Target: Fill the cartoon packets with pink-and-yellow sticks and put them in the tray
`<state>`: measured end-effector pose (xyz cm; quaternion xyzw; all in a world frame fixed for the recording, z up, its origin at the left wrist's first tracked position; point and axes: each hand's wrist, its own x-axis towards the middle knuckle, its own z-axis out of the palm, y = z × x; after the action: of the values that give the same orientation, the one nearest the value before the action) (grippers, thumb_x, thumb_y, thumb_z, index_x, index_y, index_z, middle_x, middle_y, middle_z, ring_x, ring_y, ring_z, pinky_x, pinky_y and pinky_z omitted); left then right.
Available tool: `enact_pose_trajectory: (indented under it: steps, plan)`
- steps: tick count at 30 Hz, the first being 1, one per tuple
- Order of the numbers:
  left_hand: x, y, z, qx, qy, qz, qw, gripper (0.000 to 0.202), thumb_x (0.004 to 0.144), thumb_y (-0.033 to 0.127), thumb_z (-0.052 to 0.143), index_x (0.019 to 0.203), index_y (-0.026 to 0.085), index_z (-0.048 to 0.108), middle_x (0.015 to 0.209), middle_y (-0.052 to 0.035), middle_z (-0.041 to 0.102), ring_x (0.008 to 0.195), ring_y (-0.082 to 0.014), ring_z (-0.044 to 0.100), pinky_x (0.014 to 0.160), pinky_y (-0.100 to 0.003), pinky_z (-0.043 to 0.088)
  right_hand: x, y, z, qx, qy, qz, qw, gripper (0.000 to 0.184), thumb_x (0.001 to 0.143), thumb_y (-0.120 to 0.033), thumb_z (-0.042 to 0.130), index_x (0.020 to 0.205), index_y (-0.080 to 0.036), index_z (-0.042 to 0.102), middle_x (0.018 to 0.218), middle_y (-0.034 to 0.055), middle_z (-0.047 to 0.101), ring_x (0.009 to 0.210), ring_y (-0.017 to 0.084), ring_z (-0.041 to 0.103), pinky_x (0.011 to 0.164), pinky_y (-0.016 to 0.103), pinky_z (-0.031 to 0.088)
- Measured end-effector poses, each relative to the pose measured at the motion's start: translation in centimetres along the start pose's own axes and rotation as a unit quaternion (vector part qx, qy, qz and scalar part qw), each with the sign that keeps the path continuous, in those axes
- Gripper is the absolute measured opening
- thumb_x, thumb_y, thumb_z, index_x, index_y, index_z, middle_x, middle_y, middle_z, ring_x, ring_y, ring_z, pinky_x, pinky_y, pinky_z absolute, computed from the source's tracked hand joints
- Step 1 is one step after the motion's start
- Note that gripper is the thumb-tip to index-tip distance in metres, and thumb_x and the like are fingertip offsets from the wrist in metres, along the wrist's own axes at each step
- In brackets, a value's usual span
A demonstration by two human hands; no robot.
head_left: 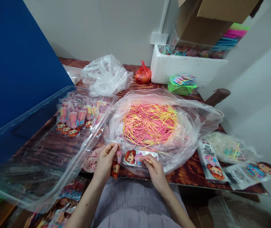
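Observation:
My left hand [105,161] is closed, thumb and fingers pinching a small clear-topped packet [116,169] with a cartoon girl printed at its lower end. My right hand [156,173] grips a little bundle of short sticks [148,161], their pink and yellow ends showing at the fingertips. Just beneath those fingers, another cartoon packet [129,157] lies flat at the table's near edge. Beyond both hands, a large open plastic bag [187,136] holds a heap of thin pink and yellow sticks [149,123].
At left stands a clear plastic tub [78,158] with filled packets [73,115] inside. Printed pouches [212,164] lie at right. Behind are a crumpled white bag [107,74], a red bag [143,73], a green basket [181,88] and a white foam box [185,66].

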<state>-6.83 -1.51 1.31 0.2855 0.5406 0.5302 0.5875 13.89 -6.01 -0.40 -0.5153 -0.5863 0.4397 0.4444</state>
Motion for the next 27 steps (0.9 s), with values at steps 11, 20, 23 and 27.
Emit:
enact_pose_trajectory:
  steps: [11, 20, 23, 27]
  plan:
    - [-0.1, 0.9, 1.7, 0.07, -0.043, 0.04, 0.996, 0.029, 0.071, 0.044, 0.074, 0.081, 0.017, 0.071, 0.078, 0.0003, 0.067, 0.072, -0.0129, 0.057, 0.068, -0.021, 0.044, 0.0, 0.0, -0.1, -0.005, 0.0, 0.001, 1.0, 0.021, 0.096, -0.029, 0.048, 0.087, -0.021, 0.065, 0.084, 0.0015, 0.062, 0.081, 0.017, 0.058, 0.075, 0.025, 0.041]
    - [0.0, 0.3, 1.9, 0.123, -0.103, 0.074, 0.984, 0.021, 0.081, 0.037, 0.065, 0.084, 0.017, 0.069, 0.078, 0.0004, 0.066, 0.074, -0.0145, 0.057, 0.071, -0.023, 0.043, 0.2, -0.2, -0.2, 0.024, 0.0, 0.018, 1.0, 0.02, 0.095, -0.028, 0.051, 0.087, -0.022, 0.068, 0.083, 0.0009, 0.064, 0.08, 0.017, 0.06, 0.074, 0.025, 0.043]
    - [-0.4, 0.5, 2.1, 0.182, -0.134, 0.122, 0.967, 0.02, 0.086, 0.034, 0.059, 0.085, 0.018, 0.07, 0.08, -0.0008, 0.065, 0.078, -0.0159, 0.058, 0.074, -0.025, 0.043, 1.3, -0.8, -1.1, 0.074, 0.028, 0.035, 0.996, 0.016, 0.092, -0.029, 0.056, 0.087, -0.021, 0.07, 0.084, 0.0013, 0.068, 0.08, 0.017, 0.061, 0.075, 0.027, 0.045]
    - [-1.1, 0.8, 2.7, 0.258, -0.168, 0.175, 0.935, 0.022, 0.09, 0.031, 0.054, 0.083, 0.018, 0.071, 0.08, -0.0021, 0.063, 0.08, -0.0172, 0.059, 0.075, -0.026, 0.042, 5.0, -3.8, -2.6, 0.3, 0.12, 0.043, 0.945, 0.01, 0.088, -0.03, 0.064, 0.089, -0.023, 0.07, 0.087, 0.0011, 0.073, 0.087, 0.018, 0.066, 0.088, 0.032, 0.047]
